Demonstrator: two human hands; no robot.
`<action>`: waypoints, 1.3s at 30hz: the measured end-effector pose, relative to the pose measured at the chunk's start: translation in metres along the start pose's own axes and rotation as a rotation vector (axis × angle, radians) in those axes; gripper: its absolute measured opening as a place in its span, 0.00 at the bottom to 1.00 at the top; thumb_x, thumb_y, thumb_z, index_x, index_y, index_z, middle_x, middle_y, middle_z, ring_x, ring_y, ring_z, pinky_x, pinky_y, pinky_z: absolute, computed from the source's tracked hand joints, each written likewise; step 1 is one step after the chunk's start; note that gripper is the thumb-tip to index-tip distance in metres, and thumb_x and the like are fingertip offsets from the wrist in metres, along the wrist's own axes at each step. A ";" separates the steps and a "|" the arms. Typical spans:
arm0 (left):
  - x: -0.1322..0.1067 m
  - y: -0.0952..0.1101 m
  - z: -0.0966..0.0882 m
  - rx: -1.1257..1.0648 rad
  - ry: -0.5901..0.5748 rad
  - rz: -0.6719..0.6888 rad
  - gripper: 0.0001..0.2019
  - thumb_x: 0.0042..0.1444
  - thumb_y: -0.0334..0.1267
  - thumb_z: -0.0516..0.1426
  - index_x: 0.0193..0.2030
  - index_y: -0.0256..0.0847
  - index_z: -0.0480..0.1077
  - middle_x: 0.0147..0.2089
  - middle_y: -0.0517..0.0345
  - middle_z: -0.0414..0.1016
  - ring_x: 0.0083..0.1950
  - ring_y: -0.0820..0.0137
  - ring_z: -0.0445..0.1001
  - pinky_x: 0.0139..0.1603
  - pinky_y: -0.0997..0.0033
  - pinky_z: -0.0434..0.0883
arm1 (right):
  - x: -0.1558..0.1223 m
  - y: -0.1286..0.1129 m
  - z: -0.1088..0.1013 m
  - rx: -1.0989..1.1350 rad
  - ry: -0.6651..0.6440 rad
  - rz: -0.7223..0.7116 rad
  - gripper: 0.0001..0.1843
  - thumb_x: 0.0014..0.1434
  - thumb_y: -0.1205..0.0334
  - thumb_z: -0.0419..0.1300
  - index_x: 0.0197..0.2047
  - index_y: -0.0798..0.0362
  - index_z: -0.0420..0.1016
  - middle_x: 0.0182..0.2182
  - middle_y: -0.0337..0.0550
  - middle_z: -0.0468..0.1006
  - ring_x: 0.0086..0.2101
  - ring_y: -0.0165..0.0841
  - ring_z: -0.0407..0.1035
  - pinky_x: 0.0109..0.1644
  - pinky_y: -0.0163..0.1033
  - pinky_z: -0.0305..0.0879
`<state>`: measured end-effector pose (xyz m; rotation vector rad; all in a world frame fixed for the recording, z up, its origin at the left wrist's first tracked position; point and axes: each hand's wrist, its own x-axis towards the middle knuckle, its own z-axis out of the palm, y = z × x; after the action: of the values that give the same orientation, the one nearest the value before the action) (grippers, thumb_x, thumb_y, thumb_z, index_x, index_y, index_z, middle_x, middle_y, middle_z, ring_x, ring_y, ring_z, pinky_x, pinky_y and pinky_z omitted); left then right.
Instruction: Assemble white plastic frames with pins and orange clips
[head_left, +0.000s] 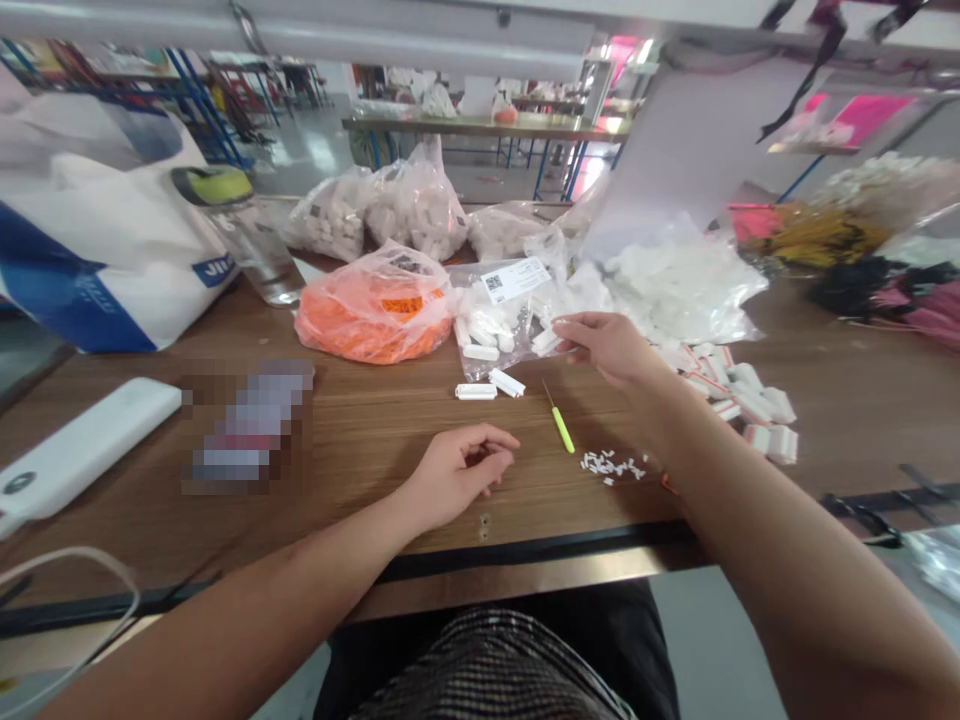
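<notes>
My right hand (604,345) reaches to the mouth of a clear plastic bag (514,285) with a printed label. Its thumb and fingers pinch a white plastic piece (546,342) at the bag's edge. My left hand (469,470) rests on the table, fingers loosely curved and apart, holding nothing. Two white plastic pieces lie beyond it, one straight (476,392) and one angled (508,383). Between my hands lies a thin-tipped tool with a yellow-green handle (562,430). Near it is a scatter of tiny white bits (611,465).
White pieces with orange edging (742,395) are piled right of my right forearm. A bag of orange material (375,310), a bottle (251,235) and stuffed clear bags (405,210) stand behind. A white device (90,445) and a blurred-out object (251,425) lie at left.
</notes>
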<state>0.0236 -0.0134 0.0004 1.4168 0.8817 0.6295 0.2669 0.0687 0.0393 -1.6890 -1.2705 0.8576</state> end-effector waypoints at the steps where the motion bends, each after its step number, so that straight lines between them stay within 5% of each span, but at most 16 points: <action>1: 0.001 0.000 -0.001 -0.008 0.033 0.025 0.10 0.56 0.38 0.59 0.44 0.38 0.73 0.30 0.60 0.71 0.28 0.76 0.69 0.26 0.77 0.70 | -0.014 0.002 -0.004 0.058 -0.044 -0.009 0.12 0.52 0.55 0.66 0.36 0.56 0.79 0.28 0.44 0.80 0.28 0.29 0.74 0.26 0.31 0.69; 5: 0.005 -0.002 -0.003 -0.085 0.095 0.113 0.18 0.52 0.39 0.63 0.50 0.40 0.71 0.41 0.56 0.72 0.31 0.75 0.70 0.26 0.77 0.71 | -0.072 0.010 -0.004 0.333 -0.288 -0.055 0.17 0.45 0.53 0.71 0.37 0.52 0.80 0.27 0.39 0.80 0.24 0.26 0.70 0.25 0.32 0.69; 12: -0.001 0.001 -0.002 -0.116 0.000 0.153 0.20 0.48 0.35 0.66 0.49 0.40 0.71 0.41 0.56 0.74 0.34 0.75 0.71 0.32 0.74 0.73 | -0.127 0.020 0.018 0.335 -0.320 -0.149 0.14 0.49 0.59 0.69 0.41 0.50 0.80 0.34 0.41 0.81 0.30 0.28 0.72 0.32 0.35 0.72; 20: -0.011 0.005 -0.002 0.331 0.046 0.426 0.14 0.56 0.32 0.60 0.50 0.41 0.73 0.46 0.53 0.71 0.37 0.75 0.73 0.32 0.76 0.74 | -0.126 0.026 0.032 0.347 -0.238 0.069 0.17 0.50 0.50 0.66 0.37 0.54 0.79 0.23 0.39 0.77 0.22 0.28 0.70 0.19 0.31 0.65; 25: -0.005 0.005 -0.005 0.322 0.029 0.259 0.11 0.57 0.34 0.59 0.46 0.39 0.75 0.40 0.54 0.74 0.34 0.74 0.73 0.37 0.71 0.74 | -0.126 0.029 0.035 0.194 -0.299 0.158 0.19 0.55 0.47 0.61 0.36 0.56 0.79 0.23 0.41 0.77 0.19 0.27 0.69 0.18 0.31 0.62; 28: 0.001 0.003 -0.011 0.142 -0.016 -0.037 0.11 0.57 0.36 0.58 0.47 0.37 0.73 0.32 0.56 0.76 0.30 0.73 0.74 0.36 0.69 0.75 | -0.130 0.031 0.037 -0.002 -0.252 -0.009 0.20 0.57 0.49 0.61 0.45 0.54 0.79 0.28 0.43 0.80 0.25 0.31 0.73 0.26 0.36 0.67; 30: 0.002 0.004 -0.013 0.183 -0.050 -0.113 0.09 0.57 0.35 0.57 0.44 0.38 0.74 0.31 0.57 0.76 0.31 0.72 0.74 0.35 0.70 0.74 | -0.133 0.031 0.038 -0.124 -0.233 -0.158 0.17 0.57 0.53 0.62 0.46 0.52 0.79 0.32 0.43 0.82 0.30 0.33 0.74 0.34 0.38 0.69; 35: -0.003 0.010 -0.014 0.568 0.018 0.174 0.09 0.58 0.37 0.58 0.44 0.41 0.77 0.43 0.53 0.75 0.37 0.70 0.74 0.39 0.67 0.72 | -0.129 0.019 0.045 -0.302 -0.318 -0.302 0.13 0.62 0.59 0.56 0.37 0.51 0.82 0.34 0.44 0.83 0.33 0.35 0.75 0.38 0.39 0.67; 39: -0.006 0.010 -0.015 0.725 0.002 0.233 0.11 0.56 0.30 0.58 0.45 0.42 0.76 0.39 0.57 0.74 0.33 0.72 0.71 0.40 0.67 0.70 | -0.123 0.014 0.031 -0.385 -0.242 -0.337 0.14 0.62 0.59 0.55 0.35 0.51 0.82 0.32 0.44 0.83 0.32 0.35 0.75 0.36 0.38 0.66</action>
<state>0.0090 -0.0088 0.0124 2.1931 1.0048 0.4988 0.2137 -0.0449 0.0181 -1.6193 -1.9206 0.6551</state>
